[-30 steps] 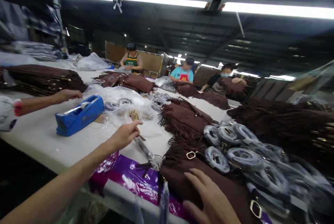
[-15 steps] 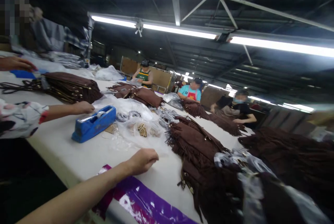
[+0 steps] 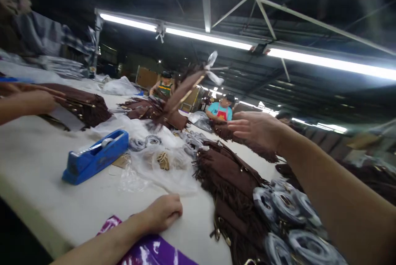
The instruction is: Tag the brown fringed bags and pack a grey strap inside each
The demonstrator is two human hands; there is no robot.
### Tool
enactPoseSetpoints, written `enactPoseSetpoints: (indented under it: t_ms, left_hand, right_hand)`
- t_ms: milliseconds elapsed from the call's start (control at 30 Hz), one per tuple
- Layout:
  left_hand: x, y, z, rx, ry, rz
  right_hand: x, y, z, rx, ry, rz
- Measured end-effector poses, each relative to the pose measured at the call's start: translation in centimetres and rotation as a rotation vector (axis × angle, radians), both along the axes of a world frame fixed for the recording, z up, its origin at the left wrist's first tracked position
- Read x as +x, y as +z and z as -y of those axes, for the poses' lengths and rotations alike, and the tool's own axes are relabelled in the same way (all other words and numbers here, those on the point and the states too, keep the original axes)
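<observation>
My left hand (image 3: 165, 212) rests low over the white table (image 3: 102, 199), fingers curled into a loose fist, with nothing visible in it. Beneath that forearm lies a glossy purple plastic sheet (image 3: 157, 250). My right hand (image 3: 256, 129) is raised at the right, its fingers stretched out and holding nothing. Beyond its fingertips, and apart from them, a blurred brown fringed bag (image 3: 185, 92) hangs in the air at a tilt, with whitish plastic wrapping at its upper end. Below my right hand lie several brown fringed bags (image 3: 230, 166) in a row.
A blue tape dispenser (image 3: 95, 158) stands left of a clear plastic bag (image 3: 173, 160). Plastic-wrapped rings (image 3: 287, 205) lie at the lower right. At the left, a co-worker's hands (image 3: 34, 100) are over another brown bag (image 3: 93, 106). Other people (image 3: 221, 110) stand across the table.
My right hand has come into view, raised and open. A brown bag is now in the air over the table. The co-worker's near hand has moved from the dispenser to the bag.
</observation>
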State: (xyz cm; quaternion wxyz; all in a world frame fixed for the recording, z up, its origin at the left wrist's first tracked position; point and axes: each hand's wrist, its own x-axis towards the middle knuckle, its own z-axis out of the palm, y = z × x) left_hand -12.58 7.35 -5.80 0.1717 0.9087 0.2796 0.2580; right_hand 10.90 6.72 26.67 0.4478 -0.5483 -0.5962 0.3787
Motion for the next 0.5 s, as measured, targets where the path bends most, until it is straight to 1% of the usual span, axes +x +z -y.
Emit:
enactPoseSetpoints:
  t_ms: [67,133,200,267,333,367,433,500]
  left_hand:
    - [0.1,0.2,0.0,-0.012,0.000,-0.039]
    - [0.4,0.5,0.0,-0.035,0.019,-0.073]
    - [0.8,0.7,-0.1,-0.060,0.033,-0.082]
    - [1.0,0.9,-0.4,-0.074,0.029,-0.079]
    - [1.2,1.0,-0.7,-0.083,0.017,-0.074]
    - [1.2,1.1,-0.8,-0.087,0.013,-0.075]
    - [1.3,1.0,-0.8,-0.090,0.019,-0.077]
    - [1.3,0.9,-0.7,-0.083,0.041,-0.082]
  right_hand:
    - [1.5,-1.3,0.0,-0.026,-0.092,0.149]
    - [4.2,-3.6,0.9,-0.076,-0.185,0.274]
    - [8.1,-6.4,2.9,-0.171,-0.277,0.362]
    - [12.2,-9.3,5.6,-0.286,-0.347,0.439]
    - [15.3,-12.2,8.6,-0.395,-0.365,0.514]
    - [16.3,-13.6,9.9,-0.433,-0.353,0.550]
    - [17.1,-16.7,12.2,-0.456,-0.308,0.628]
    - [16.6,-19.8,13.7,-0.413,-0.249,0.724]
